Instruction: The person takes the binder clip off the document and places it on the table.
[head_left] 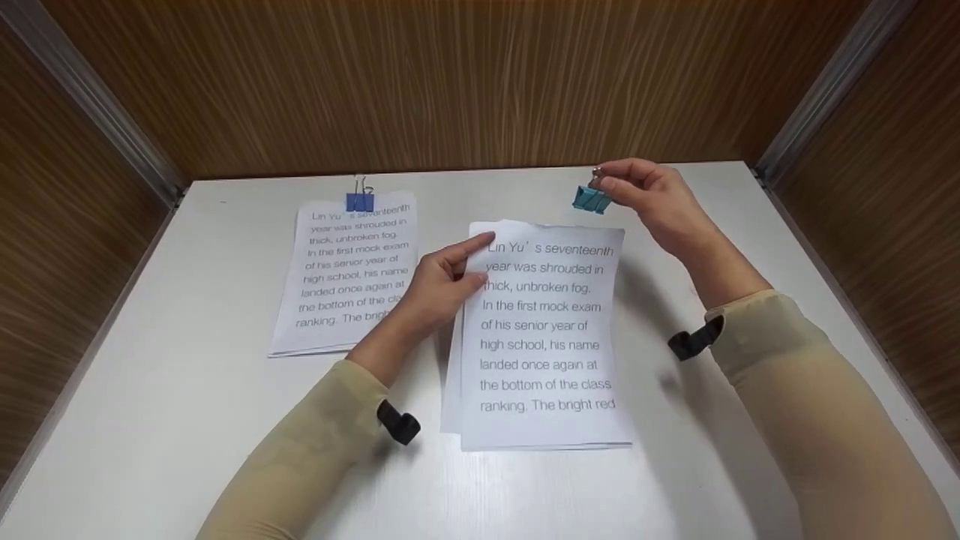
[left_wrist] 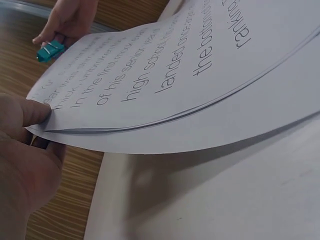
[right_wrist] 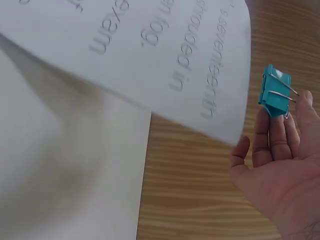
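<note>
My left hand (head_left: 442, 283) pinches the upper left edge of a small stack of printed paper sheets (head_left: 547, 337), thumb on top and fingers beneath. In the left wrist view the sheets (left_wrist: 165, 90) bow upward, their near edges slightly apart. Beyond the top right corner of the stack, my right hand (head_left: 660, 206) holds a teal binder clip (head_left: 591, 199) by its wire handles. The right wrist view shows the clip (right_wrist: 276, 91) between thumb and fingers, apart from the paper.
To the left lies another stack of printed sheets (head_left: 349, 277) with a blue binder clip (head_left: 360, 202) on its top edge. Both stacks are on a white table (head_left: 225, 247). Wood-grain panels (head_left: 465, 82) enclose the back and sides.
</note>
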